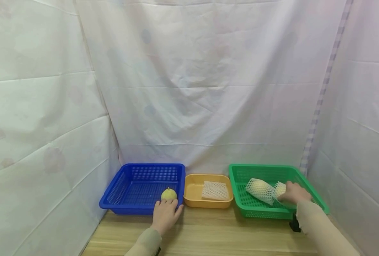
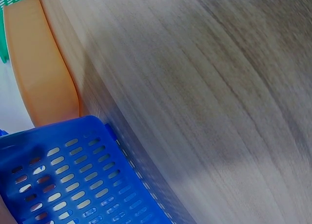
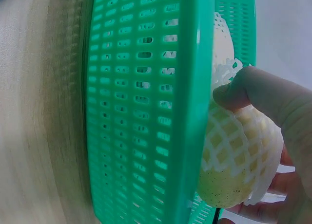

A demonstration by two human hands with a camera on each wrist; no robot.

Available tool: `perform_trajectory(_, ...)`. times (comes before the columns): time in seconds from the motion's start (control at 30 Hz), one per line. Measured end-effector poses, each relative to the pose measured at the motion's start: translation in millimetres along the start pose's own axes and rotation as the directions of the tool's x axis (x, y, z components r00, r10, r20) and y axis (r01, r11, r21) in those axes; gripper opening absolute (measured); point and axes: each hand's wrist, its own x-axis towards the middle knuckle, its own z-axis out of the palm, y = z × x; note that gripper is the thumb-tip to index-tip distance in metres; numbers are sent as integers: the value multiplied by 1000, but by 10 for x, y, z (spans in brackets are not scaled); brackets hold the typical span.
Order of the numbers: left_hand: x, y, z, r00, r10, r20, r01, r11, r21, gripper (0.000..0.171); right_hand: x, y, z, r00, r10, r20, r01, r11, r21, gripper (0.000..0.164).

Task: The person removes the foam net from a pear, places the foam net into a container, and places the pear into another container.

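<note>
A yellow-green pear [image 1: 168,194] with its stem up sits at the near right corner of the blue basket [image 1: 112,204]. My left hand [image 1: 165,215] reaches over the rim, fingers at the pear's near side and thumb spread apart. In the left wrist view the basket wall hides most of that hand. Over in the green basket [image 1: 263,214], my right hand [image 1: 295,193] grips another pear [image 3: 220,189] in a white foam net [image 3: 234,141], thumb on one side and fingers curled round the other. Left of it lies a second netted pear [image 1: 259,188].
Between the two baskets stands a shallow orange tray [image 1: 192,203] with flat white foam nets [image 1: 215,191] in it. All three containers line the back of a wooden table [image 1: 205,231]. White cloth [image 1: 189,89] hangs behind and at both sides.
</note>
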Motion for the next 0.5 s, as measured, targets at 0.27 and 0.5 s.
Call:
perform_trajectory(0.27,-4,4,-13,1000,-5,8,5,1000,-4,34,-13,-31,-93,1000,-12,-25,11,1000,-22,87)
perform_trajectory(0.5,-10,21,-34,1000,-4,-4,3,1000,-9,34,-5,-21,-117,999,-28,-38,27,999,-25,85)
